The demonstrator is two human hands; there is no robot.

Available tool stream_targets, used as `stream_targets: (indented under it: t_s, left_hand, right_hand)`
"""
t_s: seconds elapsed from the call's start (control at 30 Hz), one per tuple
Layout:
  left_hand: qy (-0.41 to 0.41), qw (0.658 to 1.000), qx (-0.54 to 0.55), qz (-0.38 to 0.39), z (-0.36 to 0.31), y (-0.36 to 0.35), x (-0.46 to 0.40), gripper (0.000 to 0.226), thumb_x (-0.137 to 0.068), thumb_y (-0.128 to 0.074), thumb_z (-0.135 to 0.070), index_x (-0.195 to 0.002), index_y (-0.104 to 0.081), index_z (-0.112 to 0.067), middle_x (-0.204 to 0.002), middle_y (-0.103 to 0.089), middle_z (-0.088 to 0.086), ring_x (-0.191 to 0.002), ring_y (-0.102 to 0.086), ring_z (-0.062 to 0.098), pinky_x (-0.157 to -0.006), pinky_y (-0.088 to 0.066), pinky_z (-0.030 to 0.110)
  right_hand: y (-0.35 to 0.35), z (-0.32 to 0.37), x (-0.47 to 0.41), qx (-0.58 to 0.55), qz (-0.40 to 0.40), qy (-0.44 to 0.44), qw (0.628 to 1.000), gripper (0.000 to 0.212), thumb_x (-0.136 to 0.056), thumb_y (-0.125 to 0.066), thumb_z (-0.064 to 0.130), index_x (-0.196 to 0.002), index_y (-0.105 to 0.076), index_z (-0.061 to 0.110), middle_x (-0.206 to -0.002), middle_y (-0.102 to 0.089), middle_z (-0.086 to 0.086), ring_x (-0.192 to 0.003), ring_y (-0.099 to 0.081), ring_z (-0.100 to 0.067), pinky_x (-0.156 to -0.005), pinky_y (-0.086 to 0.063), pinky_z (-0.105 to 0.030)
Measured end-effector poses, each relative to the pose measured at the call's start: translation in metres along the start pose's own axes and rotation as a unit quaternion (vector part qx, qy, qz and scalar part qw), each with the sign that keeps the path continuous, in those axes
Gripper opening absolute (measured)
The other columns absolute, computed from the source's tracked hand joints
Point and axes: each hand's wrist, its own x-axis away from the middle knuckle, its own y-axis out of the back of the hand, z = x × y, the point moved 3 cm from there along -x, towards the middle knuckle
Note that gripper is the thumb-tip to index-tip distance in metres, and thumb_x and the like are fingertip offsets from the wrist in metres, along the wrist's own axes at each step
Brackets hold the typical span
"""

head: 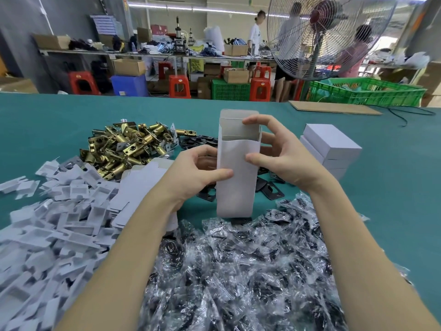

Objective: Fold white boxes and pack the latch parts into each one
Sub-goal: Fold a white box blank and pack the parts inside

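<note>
Several heaps ring the work on the green table [59,120]; at far left we see white card inserts [47,225], then brass latch bolts [124,144], then a stack of flat box blanks [140,185]; bagged parts in clear film [238,271] lie nearest us. Our left hand [198,173] grips the white box [235,177] on its left wall, thumb pressed to the front face; the box stands upright at centre, its top open and the tuck flap raised behind. Our right hand [284,158] pinches the right wall, thumb in front, index finger curled over the top rim; black strike plates [272,189] lie behind and beside the box; finished closed boxes [331,149] are stacked at right. We judge the step to be erecting the carton, nothing yet packed that we can see; next, one hand must let go to fetch latch parts while the other steadies the box.
</note>
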Motion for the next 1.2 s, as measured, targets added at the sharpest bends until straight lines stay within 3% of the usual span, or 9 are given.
stream_targets:
  t_s: [0.1, 0.2, 0.27, 0.43, 0.57, 0.67, 0.83, 1.1, 1.2]
  left_hand:
    - [0.002, 1.0, -0.011, -0.003, 0.002, 0.0, 0.001, 0.029, -0.083, -0.082, -0.006, -0.109, -0.07, -0.01, -0.096, -0.079, 0.003, -0.092, -0.075, 0.016, -0.075, -0.061, 0.024]
    - [0.003, 1.0, -0.002, -0.007, 0.004, 0.001, 0.0, 0.028, -0.087, -0.077, -0.004, -0.112, -0.07, -0.012, -0.099, -0.079, 0.004, -0.096, -0.075, 0.019, -0.082, -0.063, 0.033]
    - [-0.009, 0.999, -0.012, -0.035, 0.003, 0.001, -0.001, 0.026, -0.086, -0.079, -0.007, -0.109, -0.071, -0.014, -0.097, -0.079, 0.002, -0.095, -0.075, 0.018, -0.084, -0.063, 0.037]
    - [-0.033, 0.997, -0.02, -0.068, 0.002, 0.0, -0.002, 0.034, -0.08, -0.086, -0.021, -0.109, -0.068, -0.023, -0.098, -0.078, -0.007, -0.094, -0.074, 0.008, -0.08, -0.062, 0.028]
    - [-0.057, 0.993, 0.032, -0.099, -0.001, 0.0, -0.003, 0.044, -0.088, -0.079, -0.024, -0.126, -0.056, -0.024, -0.11, -0.075, -0.004, -0.098, -0.073, 0.007, -0.082, -0.06, 0.024]
    - [-0.09, 0.987, 0.037, -0.128, -0.005, 0.004, -0.003, 0.04, -0.091, -0.077, -0.02, -0.125, -0.055, -0.02, -0.112, -0.075, 0.0, -0.102, -0.072, 0.008, -0.086, -0.059, 0.025]
    - [-0.12, 0.982, 0.014, -0.146, -0.007, 0.006, -0.001, 0.037, -0.091, -0.076, -0.011, -0.122, -0.055, -0.014, -0.107, -0.077, 0.001, -0.1, -0.074, 0.012, -0.088, -0.061, 0.032]
    - [-0.143, 0.982, 0.006, -0.119, -0.013, 0.005, 0.002, 0.033, -0.097, -0.067, -0.007, -0.127, -0.056, -0.017, -0.107, -0.078, -0.004, -0.101, -0.074, 0.011, -0.086, -0.06, 0.029]
    - [-0.159, 0.981, 0.005, -0.115, -0.013, 0.004, 0.003, 0.042, -0.096, -0.068, -0.007, -0.129, -0.049, -0.026, -0.107, -0.078, 0.004, -0.099, -0.074, 0.018, -0.088, -0.061, 0.037]
  right_hand:
    - [-0.002, -0.002, 0.0, 0.001, 0.001, -0.001, 1.0, 0.05, -0.094, -0.066, -0.005, -0.132, -0.051, 0.024, -0.112, -0.074, 0.003, -0.097, -0.071, -0.02, -0.085, -0.06, -0.034]
    - [-0.005, -0.004, -0.002, 0.003, -0.026, 0.005, 1.0, 0.05, -0.092, -0.072, 0.0, -0.131, -0.053, 0.024, -0.109, -0.075, -0.004, -0.095, -0.072, -0.031, -0.084, -0.062, -0.04]
    - [-0.005, -0.005, -0.003, 0.009, -0.051, 0.011, 0.999, 0.053, -0.09, -0.077, 0.007, -0.133, -0.054, 0.029, -0.108, -0.076, -0.002, -0.089, -0.073, -0.027, -0.083, -0.062, -0.042]
    - [-0.007, -0.008, -0.004, -0.008, -0.101, 0.031, 0.994, 0.068, -0.088, -0.081, 0.016, -0.142, -0.047, 0.04, -0.109, -0.077, 0.003, -0.097, -0.075, -0.021, -0.079, -0.064, -0.041]
    - [-0.006, -0.008, -0.004, -0.024, -0.117, 0.035, 0.992, 0.05, -0.088, -0.08, 0.014, -0.124, -0.053, 0.036, -0.106, -0.078, -0.002, -0.091, -0.077, -0.025, -0.077, -0.064, -0.046]
    - [-0.01, -0.006, -0.004, -0.013, -0.099, 0.033, 0.994, 0.044, -0.088, -0.08, 0.014, -0.117, -0.054, 0.035, -0.102, -0.077, -0.001, -0.087, -0.076, -0.024, -0.075, -0.063, -0.042]
    - [-0.015, -0.004, -0.006, 0.004, -0.081, 0.04, 0.996, 0.043, -0.087, -0.081, 0.016, -0.114, -0.051, 0.033, -0.102, -0.075, 0.005, -0.084, -0.073, -0.036, -0.074, -0.061, -0.049]
    - [-0.005, -0.007, -0.003, -0.001, -0.089, 0.033, 0.995, 0.045, -0.091, -0.078, 0.019, -0.126, -0.053, 0.031, -0.107, -0.075, 0.001, -0.081, -0.076, -0.022, -0.067, -0.057, -0.028]
    - [-0.005, -0.007, -0.003, 0.0, -0.082, 0.038, 0.996, 0.04, -0.093, -0.076, 0.018, -0.125, -0.059, 0.033, -0.106, -0.075, 0.004, -0.082, -0.075, -0.022, -0.066, -0.056, -0.026]
